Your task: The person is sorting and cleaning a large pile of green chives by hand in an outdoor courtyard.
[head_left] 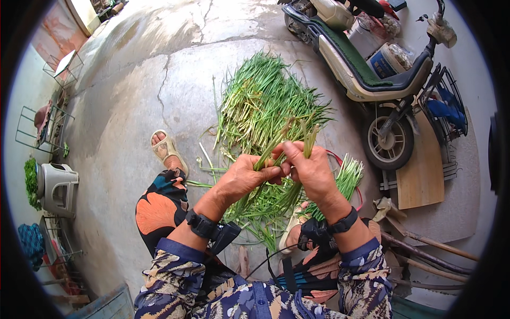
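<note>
- Concrete floor point(117, 122): grey, cracked, runs under everything noted here.
- Scooter point(345, 69): pale body, green mat on the footboard, parked at upper right.
- Main heap of green stalks point(276, 95): on the floor beyond the hands, mostly green at the far side, paler yellowish at the near side.
- Loose stalks point(260, 228): scattered on the floor below the hands, between the feet.
- Stool point(59, 186): grey plastic, far left, by the wall.
- Small pile of stalks point(348, 175): just right of the right hand, pale ends turned away from the person.
- Left hand point(241, 175): fingers curled round a clump, thumb pointing right across it; grip closed.
- Right hand point(313, 170): fingers bent in, thumb pressed over upright stalks; grip closed. Fingertips of both hands come close together; cannot tell whether they touch.
- Left clump point(265, 155): slanted, top leaning right, above the floor.
- Right clump point(308, 139): near upright, tops clear of the fingers.
</note>
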`<state>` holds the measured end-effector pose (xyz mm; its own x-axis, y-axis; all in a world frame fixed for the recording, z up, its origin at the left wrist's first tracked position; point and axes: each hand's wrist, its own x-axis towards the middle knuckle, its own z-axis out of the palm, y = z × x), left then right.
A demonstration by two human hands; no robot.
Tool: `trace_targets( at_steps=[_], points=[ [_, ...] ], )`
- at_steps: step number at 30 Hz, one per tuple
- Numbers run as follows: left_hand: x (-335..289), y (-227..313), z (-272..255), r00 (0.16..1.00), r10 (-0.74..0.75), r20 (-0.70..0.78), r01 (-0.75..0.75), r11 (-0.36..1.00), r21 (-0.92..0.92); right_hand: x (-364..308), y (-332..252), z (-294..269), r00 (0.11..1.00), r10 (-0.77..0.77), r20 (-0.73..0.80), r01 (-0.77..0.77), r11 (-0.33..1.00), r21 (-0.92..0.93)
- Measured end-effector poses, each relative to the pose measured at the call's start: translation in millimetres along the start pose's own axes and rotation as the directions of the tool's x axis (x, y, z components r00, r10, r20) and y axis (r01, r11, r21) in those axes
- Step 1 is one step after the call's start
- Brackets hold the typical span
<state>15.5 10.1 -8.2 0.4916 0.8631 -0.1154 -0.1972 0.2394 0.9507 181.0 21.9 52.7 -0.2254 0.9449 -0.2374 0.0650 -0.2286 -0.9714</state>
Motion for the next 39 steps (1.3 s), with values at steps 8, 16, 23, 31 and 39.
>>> trace_targets(
  at_steps=[8, 16, 23, 31, 39],
  points=[
    [-9, 8, -17, 0.975, -0.216, 0.048, 0.214, 0.976, 0.036, 19, -28, -73, 0.886, -0.111, -0.45, 0.231, 0.947, 0.222],
    [-15, -4, -33, 0.96, -0.278, -0.02, 0.279, 0.959, 0.043, 17, -27, -166, 0.709, -0.151, -0.689, 0.508, 0.787, 0.35],
    [-8, -16, -38, 0.857, -0.311, -0.41, 0.177, 0.926, -0.332, 9, -26, -161, 0.698, -0.288, -0.655, 0.577, 0.769, 0.277],
    [-5, -5, -29, 0.994, -0.103, -0.036, 0.064, 0.82, -0.569, 10, -32, -128, 0.835, -0.409, -0.368, 0.501, 0.842, 0.201],
    [-9, 9, -8, 0.971, -0.101, 0.215, 0.206, 0.81, -0.549, 0, -26, 2, 0.975, -0.183, 0.125, 0.201, 0.968, -0.151]
  ],
)
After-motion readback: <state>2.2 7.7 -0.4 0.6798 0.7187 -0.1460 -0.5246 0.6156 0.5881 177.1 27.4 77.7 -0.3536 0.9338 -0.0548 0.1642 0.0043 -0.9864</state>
